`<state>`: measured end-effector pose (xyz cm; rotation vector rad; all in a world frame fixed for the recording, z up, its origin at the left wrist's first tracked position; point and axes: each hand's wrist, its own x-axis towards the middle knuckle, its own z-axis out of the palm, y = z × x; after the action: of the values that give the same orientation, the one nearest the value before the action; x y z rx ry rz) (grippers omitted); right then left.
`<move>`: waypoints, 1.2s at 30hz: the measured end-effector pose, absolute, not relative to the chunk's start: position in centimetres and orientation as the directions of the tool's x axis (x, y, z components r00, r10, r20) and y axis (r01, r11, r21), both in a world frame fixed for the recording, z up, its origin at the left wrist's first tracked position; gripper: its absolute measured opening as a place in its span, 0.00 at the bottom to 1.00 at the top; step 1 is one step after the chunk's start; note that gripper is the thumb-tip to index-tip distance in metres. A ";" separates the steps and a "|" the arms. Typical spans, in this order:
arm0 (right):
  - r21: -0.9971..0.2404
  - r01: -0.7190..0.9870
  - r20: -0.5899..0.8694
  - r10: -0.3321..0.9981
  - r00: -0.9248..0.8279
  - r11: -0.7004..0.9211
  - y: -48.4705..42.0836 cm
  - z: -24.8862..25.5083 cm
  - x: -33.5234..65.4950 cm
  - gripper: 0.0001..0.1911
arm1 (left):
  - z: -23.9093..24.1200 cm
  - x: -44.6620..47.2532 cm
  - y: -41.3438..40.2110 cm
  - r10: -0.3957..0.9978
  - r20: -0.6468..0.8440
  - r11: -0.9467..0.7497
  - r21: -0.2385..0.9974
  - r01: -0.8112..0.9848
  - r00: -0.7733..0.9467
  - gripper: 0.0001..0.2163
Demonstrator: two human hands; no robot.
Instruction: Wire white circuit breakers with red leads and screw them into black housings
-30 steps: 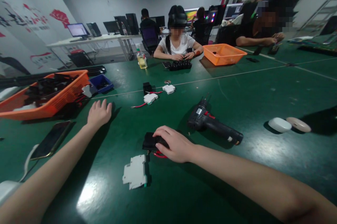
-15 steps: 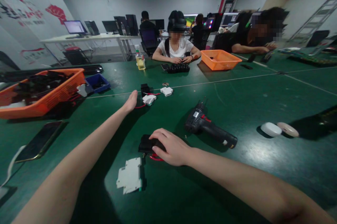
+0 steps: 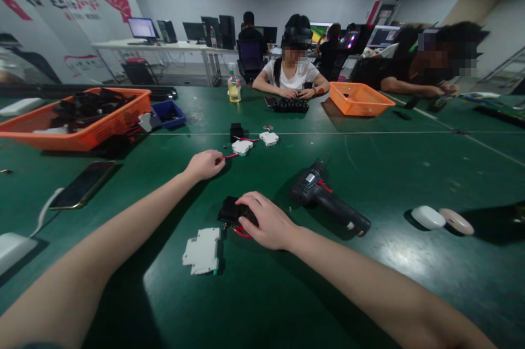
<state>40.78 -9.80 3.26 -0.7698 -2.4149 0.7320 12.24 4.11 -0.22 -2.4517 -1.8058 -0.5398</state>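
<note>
My left hand (image 3: 206,165) is reached out over the table with its fingers curled in. The end of a red wire (image 3: 231,155) runs into its fingertips. That wire leads to a white circuit breaker (image 3: 242,146), with a black block (image 3: 236,131) behind it and a second white breaker (image 3: 269,138) to the right. Closer in, my right hand (image 3: 268,220) grips a black block-shaped part (image 3: 229,209) lying on the table; red wire loops out from under the fingers. A larger-looking white circuit breaker (image 3: 202,251) lies flat to its left.
A black cordless screwdriver (image 3: 328,196) lies right of my right hand, and a white case (image 3: 427,217) beyond it. At left are an orange basket (image 3: 94,130) of black parts, a blue bin (image 3: 169,115) and a phone (image 3: 84,185). Across sits a person (image 3: 293,73) beside another orange basket (image 3: 361,100).
My left hand has gone from flat with extended fingers to curled at the red wire's end. My right hand keeps its grip on the black part. The view has shifted slightly left.
</note>
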 end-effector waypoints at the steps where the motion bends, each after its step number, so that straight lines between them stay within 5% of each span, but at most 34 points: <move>1: -0.615 0.370 0.290 0.636 -0.715 0.696 -9.8 3.2 40.7 0.18 | -0.1 12.4 4.2 0.910 0.322 -0.325 0.165 0.931 0.261 0.10; 9: -0.598 0.378 0.290 0.630 -0.720 0.707 -10.1 3.4 40.6 0.18 | 0.0 12.8 1.8 0.878 0.390 -0.391 0.245 0.887 0.279 0.13; 14: -0.584 0.381 0.295 0.625 -0.723 0.717 -10.2 3.3 40.5 0.23 | 0.6 13.0 -5.6 0.946 0.274 -0.315 0.639 0.702 0.175 0.14; 17: -0.571 0.412 0.301 0.648 -0.699 0.710 -10.1 3.0 40.1 0.22 | 1.3 12.8 -9.4 0.958 0.161 -0.274 0.751 0.601 0.236 0.15; 25: -0.478 0.572 0.410 0.745 -0.527 0.667 -12.6 2.6 41.8 0.24 | 1.9 13.0 -10.3 0.908 0.160 -0.388 0.676 0.627 0.388 0.11; 30: -0.410 0.449 0.531 0.608 -0.590 0.794 -13.8 2.9 43.0 0.03 | 1.5 12.8 -10.0 0.874 0.137 -0.445 0.608 0.658 0.466 0.20; 36: -0.347 0.400 0.505 0.528 -0.683 0.848 -12.8 2.7 43.1 0.14 | 1.4 12.5 -10.2 0.832 0.123 -0.518 0.523 0.677 0.542 0.26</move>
<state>43.09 -12.80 2.65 -0.6742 -2.4116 0.2771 12.51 -10.25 1.39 -3.1112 -1.6163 -0.6657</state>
